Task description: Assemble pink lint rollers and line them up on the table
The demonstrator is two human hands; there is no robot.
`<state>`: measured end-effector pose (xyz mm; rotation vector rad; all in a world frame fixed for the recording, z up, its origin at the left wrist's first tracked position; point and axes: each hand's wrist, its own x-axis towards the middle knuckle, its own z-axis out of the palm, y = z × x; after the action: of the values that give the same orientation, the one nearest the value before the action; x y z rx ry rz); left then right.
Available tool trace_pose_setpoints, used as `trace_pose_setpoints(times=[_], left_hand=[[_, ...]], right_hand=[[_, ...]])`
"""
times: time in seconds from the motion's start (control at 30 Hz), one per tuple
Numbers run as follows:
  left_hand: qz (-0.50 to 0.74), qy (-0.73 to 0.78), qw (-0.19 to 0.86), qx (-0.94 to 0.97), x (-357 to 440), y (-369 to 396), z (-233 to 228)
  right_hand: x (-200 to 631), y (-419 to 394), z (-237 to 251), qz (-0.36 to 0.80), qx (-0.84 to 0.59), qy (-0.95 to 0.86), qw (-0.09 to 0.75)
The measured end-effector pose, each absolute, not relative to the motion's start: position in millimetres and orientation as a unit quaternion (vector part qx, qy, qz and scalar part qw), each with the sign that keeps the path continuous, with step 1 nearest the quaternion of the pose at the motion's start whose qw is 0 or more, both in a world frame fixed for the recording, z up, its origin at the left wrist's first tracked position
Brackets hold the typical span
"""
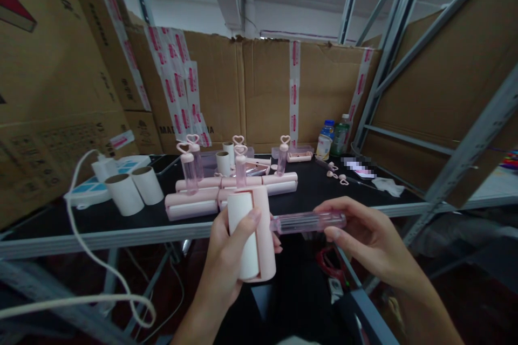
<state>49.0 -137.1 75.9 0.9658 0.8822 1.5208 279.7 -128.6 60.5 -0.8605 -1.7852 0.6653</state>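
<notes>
My left hand [232,250] is closed around the head of a lint roller [266,237], a pale pink case with a white roll showing along one side. The thumb presses on the white roll. A clear pinkish ribbed handle [303,222] sticks out sideways from the case toward the right. Its near end meets the case, though my left fingers partly cover the area. My right hand [360,232] pinches the handle's far end between thumb and fingers. Behind, several similar lint rollers [192,205] lie on the table with their handles upright, topped by heart-shaped loops.
White paper rolls [124,194] stand at the left of the black table [194,229], beside a power strip [91,194] with a white cable hanging down. Small heart-shaped pieces [343,179], bottles [340,135] and a tissue [387,187] sit at the right. Cardboard walls [267,91] enclose the back.
</notes>
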Motion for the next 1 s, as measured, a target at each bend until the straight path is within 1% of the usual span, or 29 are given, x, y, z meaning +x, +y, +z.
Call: trace_pose_setpoints(times=[0.2, 0.4, 0.73, 0.9, 1.0], left_hand=[[0.617, 0.355, 0.556, 0.428, 54.3, -146.9, 77.3], [0.613, 0.365, 0.538, 0.449, 56.3, -154.5, 81.1], [0.611, 0.421, 0.462, 0.485, 57.1, -165.7, 88.8], [0.603, 0.406, 0.527, 0.439, 59.0, -164.4, 89.8], [0.592, 0.406, 0.561, 0.413, 59.7, -162.1, 88.9]], right_hand=[[278.8, -134.6, 65.2, 0.181, -0.378, -0.771, 0.479], [284.5, -138.8, 68.2, 0.175, -0.361, -0.785, 0.472], [287.7, -141.8, 76.1, 0.15, -0.329, -0.804, 0.472], [286.4, -145.8, 79.4, 0.124, -0.315, -0.804, 0.49], [286.7, -147.9, 80.3, 0.084, -0.314, -0.811, 0.486]])
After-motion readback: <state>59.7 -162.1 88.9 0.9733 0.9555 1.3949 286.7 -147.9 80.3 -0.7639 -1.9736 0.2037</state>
